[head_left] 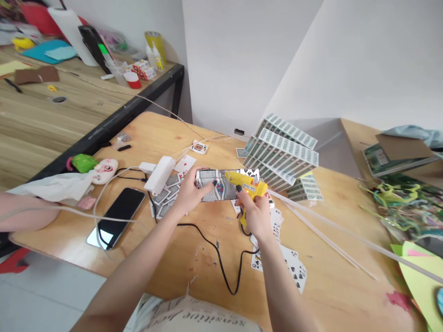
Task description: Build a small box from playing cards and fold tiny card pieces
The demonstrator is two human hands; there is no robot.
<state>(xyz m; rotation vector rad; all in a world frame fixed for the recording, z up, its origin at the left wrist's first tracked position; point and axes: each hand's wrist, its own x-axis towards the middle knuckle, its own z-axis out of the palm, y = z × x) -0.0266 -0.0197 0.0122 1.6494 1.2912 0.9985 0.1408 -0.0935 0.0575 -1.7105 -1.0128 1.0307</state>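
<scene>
My left hand (194, 190) grips the left end of a flat strip made of playing cards (206, 179), with its thumb on top. My right hand (254, 210) is wrapped round a yellow glue gun (246, 182), whose nozzle points left over the strip. A black cord loops across the table below the gun. Grey-backed cards (168, 198) lie under a white power strip (159, 175), left of my left hand. Face-up cards (292, 265) are spread beside my right forearm.
Stacked card boxes (284, 152) stand at the back right. A phone (116, 219) lies left, near another person's arm (29, 212). Long clear glue sticks (325, 235) stretch to the right. Bottles and a paper roll (72, 34) stand on the other table (86, 106).
</scene>
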